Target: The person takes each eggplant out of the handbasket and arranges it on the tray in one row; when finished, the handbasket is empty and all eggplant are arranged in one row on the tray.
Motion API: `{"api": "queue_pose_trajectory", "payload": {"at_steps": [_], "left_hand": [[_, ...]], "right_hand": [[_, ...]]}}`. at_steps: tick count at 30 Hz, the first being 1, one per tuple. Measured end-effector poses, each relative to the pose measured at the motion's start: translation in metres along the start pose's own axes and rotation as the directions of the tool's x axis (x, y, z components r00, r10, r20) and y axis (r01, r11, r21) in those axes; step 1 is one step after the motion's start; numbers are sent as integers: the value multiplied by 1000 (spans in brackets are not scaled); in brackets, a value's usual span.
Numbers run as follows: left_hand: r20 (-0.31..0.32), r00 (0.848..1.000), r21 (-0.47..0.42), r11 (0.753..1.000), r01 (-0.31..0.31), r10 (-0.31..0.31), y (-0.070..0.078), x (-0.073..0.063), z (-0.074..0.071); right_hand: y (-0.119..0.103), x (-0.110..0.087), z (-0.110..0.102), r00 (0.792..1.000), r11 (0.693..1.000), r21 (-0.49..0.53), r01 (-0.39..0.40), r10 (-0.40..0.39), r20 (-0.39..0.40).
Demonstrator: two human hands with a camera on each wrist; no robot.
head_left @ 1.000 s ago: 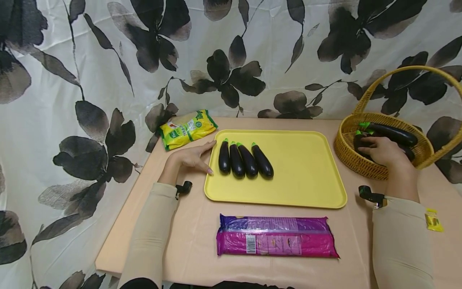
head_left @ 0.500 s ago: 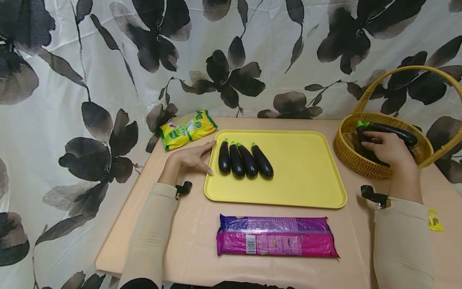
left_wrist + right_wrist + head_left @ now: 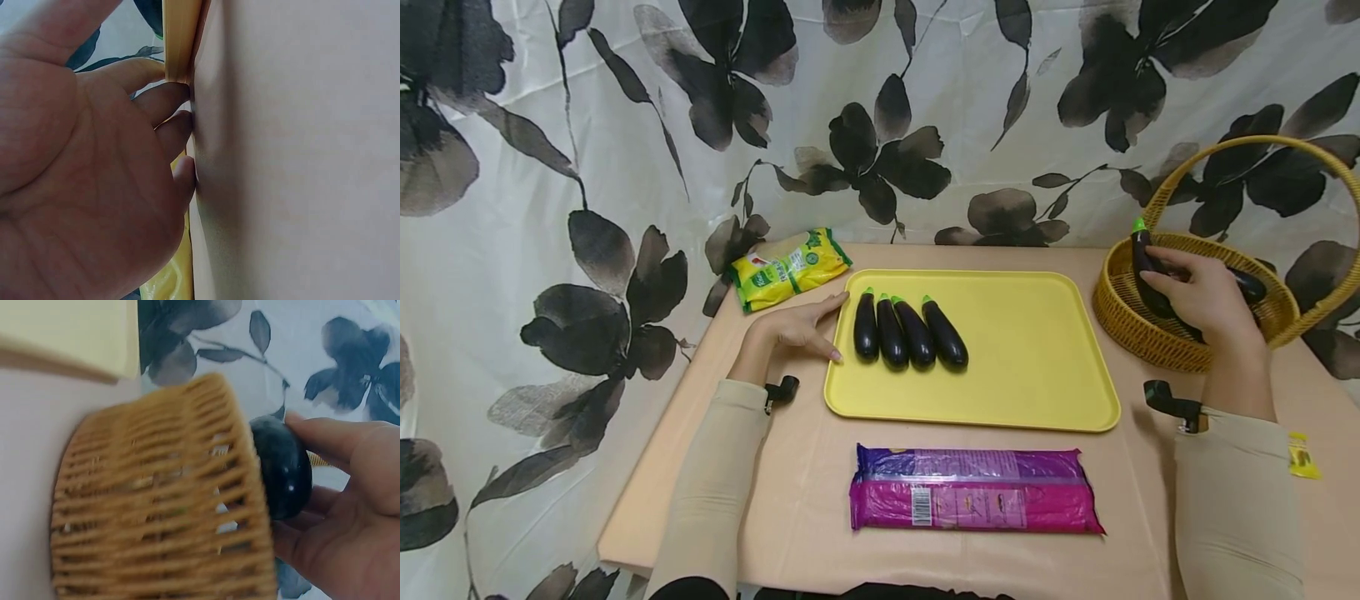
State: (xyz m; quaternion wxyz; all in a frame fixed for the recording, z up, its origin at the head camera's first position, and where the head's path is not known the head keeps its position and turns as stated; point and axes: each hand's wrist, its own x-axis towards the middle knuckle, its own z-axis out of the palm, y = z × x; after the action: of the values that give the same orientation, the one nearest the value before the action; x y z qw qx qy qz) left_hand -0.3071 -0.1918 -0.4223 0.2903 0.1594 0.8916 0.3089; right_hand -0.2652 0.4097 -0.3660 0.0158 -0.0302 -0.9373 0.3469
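Note:
In the head view, my right hand (image 3: 1208, 300) grips a small dark eggplant (image 3: 1145, 265) with a green stem, tilted up over the near left side of the wicker basket (image 3: 1138, 337). The right wrist view has the thumb and fingers around this eggplant (image 3: 284, 469), just past the basket's rim. Another eggplant (image 3: 1250, 286) lies in the basket, partly hidden behind the hand. My left hand (image 3: 796, 327) rests against the left edge of the yellow tray (image 3: 1030, 350), fingers spread and fairly straight. On the tray's left half, several eggplants (image 3: 916, 333) lie side by side, stems away from me.
A yellow-green packet (image 3: 790, 267) lies behind my left hand. A long pink and purple packet (image 3: 977, 492) lies in front of the tray. By my right sleeve is a small yellow sachet (image 3: 1303, 457). The basket's tall handle (image 3: 1247, 143) arches above it.
My right hand has lifted the eggplant from within the basket, its stem end now above the rim and tipped upward. The left hand and the tray stay in place.

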Motion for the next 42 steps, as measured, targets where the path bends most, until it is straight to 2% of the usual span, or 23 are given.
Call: {"api": "queue_pose_trajectory", "payload": {"at_steps": [5, 12, 19, 28, 35, 39, 42], "left_hand": [[3, 1000, 12, 1000, -5, 5, 1, 1, 0], [0, 1000, -1, 1000, 6, -6, -1, 2, 0], [-4, 1000, -2, 1000, 1, -1, 0, 2, 0], [0, 1000, -17, 1000, -14, 14, -1, 2, 0], [1, 1000, -24, 1000, -14, 14, -3, 4, 1], [3, 1000, -20, 1000, -17, 17, -3, 4, 1], [4, 1000, -19, 1000, -16, 16, -3, 3, 1]], "right_hand": [[-15, -2, 5, 997, 996, 48, 74, -75, 10], [-33, 0, 14, 991, 978, 185, 96, -112, 75], [-48, 5, 27, 973, 960, 246, 133, -174, 149], [-58, 10, 47, 950, 951, 250, 183, -236, 202], [-65, 11, 66, 924, 914, 353, 202, -297, 240], [-70, 10, 76, 912, 923, 340, 178, -285, 296], [-72, 11, 82, 900, 932, 306, 193, -292, 323]]}}
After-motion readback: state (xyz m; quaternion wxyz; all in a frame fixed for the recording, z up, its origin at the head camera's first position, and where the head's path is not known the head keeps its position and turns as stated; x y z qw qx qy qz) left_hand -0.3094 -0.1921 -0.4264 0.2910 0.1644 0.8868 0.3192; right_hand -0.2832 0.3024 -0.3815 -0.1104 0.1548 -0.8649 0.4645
